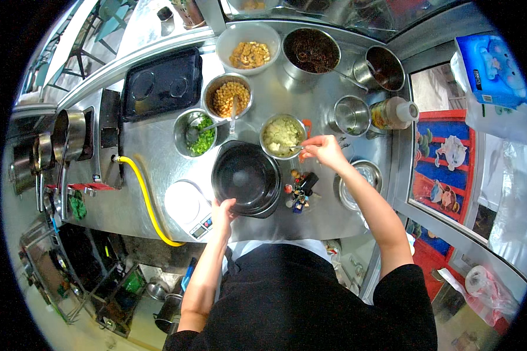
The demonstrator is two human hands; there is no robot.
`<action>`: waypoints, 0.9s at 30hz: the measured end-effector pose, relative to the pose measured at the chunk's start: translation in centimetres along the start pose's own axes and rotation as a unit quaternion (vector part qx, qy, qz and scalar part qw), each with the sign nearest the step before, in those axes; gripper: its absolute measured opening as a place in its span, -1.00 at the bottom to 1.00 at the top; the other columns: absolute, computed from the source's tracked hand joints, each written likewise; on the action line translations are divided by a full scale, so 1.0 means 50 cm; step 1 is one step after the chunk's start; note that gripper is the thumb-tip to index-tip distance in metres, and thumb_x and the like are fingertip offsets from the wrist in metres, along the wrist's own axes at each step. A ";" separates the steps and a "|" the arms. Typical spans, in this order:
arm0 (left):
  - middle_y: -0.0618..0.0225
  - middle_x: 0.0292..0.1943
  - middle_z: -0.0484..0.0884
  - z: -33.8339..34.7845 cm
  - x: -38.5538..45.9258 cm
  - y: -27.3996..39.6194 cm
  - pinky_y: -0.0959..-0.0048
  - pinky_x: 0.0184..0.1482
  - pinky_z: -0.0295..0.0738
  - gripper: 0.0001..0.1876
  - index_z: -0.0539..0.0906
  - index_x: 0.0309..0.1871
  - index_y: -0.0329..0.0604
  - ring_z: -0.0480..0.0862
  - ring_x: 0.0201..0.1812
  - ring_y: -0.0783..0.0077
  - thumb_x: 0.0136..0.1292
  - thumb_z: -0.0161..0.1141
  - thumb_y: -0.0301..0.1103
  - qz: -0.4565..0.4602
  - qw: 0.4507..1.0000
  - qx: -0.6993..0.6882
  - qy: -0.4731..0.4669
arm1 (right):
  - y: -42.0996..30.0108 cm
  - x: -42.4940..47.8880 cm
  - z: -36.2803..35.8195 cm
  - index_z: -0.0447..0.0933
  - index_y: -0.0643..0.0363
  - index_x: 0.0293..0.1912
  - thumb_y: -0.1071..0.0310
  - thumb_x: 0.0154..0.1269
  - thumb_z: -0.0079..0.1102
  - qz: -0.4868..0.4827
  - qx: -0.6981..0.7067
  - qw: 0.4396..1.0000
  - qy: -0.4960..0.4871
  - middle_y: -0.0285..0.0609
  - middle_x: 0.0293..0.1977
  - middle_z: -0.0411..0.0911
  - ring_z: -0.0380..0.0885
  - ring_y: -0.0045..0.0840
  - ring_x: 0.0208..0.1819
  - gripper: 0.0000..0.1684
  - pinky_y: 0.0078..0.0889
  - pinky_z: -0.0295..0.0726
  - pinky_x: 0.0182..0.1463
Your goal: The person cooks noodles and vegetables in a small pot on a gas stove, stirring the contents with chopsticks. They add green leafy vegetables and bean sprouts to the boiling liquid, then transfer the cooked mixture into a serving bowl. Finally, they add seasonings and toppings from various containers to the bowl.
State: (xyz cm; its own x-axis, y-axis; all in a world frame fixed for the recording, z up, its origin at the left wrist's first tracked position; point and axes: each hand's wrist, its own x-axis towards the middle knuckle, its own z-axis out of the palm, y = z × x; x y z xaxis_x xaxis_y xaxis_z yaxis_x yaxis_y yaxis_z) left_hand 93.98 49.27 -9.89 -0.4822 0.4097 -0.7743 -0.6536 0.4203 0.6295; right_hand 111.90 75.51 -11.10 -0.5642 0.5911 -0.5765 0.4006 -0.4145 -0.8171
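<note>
My left hand (224,216) grips the near left rim of a black plastic bowl (246,177), which looks empty inside. In my right hand (323,151) is the handle of a metal spoon (295,147). Its tip rests in a pale, mushy minced food, perhaps garlic, inside a small steel bowl (263,142) just beyond the black one. Left of that stands a steel bowl of chopped green onion (200,141) with a spoon in it. Behind it, a steel bowl holds yellowish beans or nuts (231,99) and another spoon.
A white kitchen scale (184,204) sits left of the black bowl, near a yellow hose (147,199). Keys with trinkets (301,188) lie to the right. Farther back are a black tray (162,83), a pot of dark sauce (312,50), and a plastic bottle (391,114).
</note>
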 end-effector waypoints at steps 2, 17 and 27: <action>0.40 -0.43 0.43 0.000 0.003 -0.005 0.58 -0.64 0.40 -0.58 0.30 -0.03 0.01 0.40 -0.65 0.58 -0.04 0.06 -0.38 0.000 1.000 -0.003 0.008 | -0.003 -0.008 -0.009 0.46 0.47 -0.23 0.59 0.09 0.00 -0.001 0.050 0.999 0.004 -0.02 -0.44 0.55 0.57 -0.48 -0.44 -0.80 -0.55 0.56 -0.37; 0.34 -0.43 0.47 0.004 -0.007 0.004 0.48 -0.55 0.46 -0.62 0.32 -0.10 -0.10 0.51 -0.49 0.47 -0.04 0.07 -0.35 -0.044 0.999 -0.023 -0.004 | 0.062 -0.147 0.084 0.51 0.21 -0.24 0.59 -0.07 0.08 -0.432 -0.355 0.828 -0.038 -0.11 -0.29 0.55 0.55 -0.33 -0.27 -0.71 -0.40 0.53 -0.17; 0.37 -0.29 0.47 -0.039 0.003 -0.044 0.39 -0.39 0.46 -0.55 0.29 0.00 0.00 0.50 -0.36 0.44 -0.06 0.02 -0.35 -0.028 0.997 -0.033 -0.061 | -0.010 -0.068 0.025 0.52 0.25 -0.27 0.37 0.01 0.18 -0.407 -0.353 0.835 0.114 -0.07 -0.32 0.50 0.49 -0.28 -0.28 -0.76 -0.39 0.47 -0.19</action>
State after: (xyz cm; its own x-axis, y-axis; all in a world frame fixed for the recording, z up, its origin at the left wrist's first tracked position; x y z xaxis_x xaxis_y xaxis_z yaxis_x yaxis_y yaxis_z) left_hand 94.20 46.86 -11.53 -0.3728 0.4837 -0.7919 -0.7158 0.3932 0.5771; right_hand 112.72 72.86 -8.72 -0.7369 0.6281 0.2499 0.3223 0.6515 -0.6868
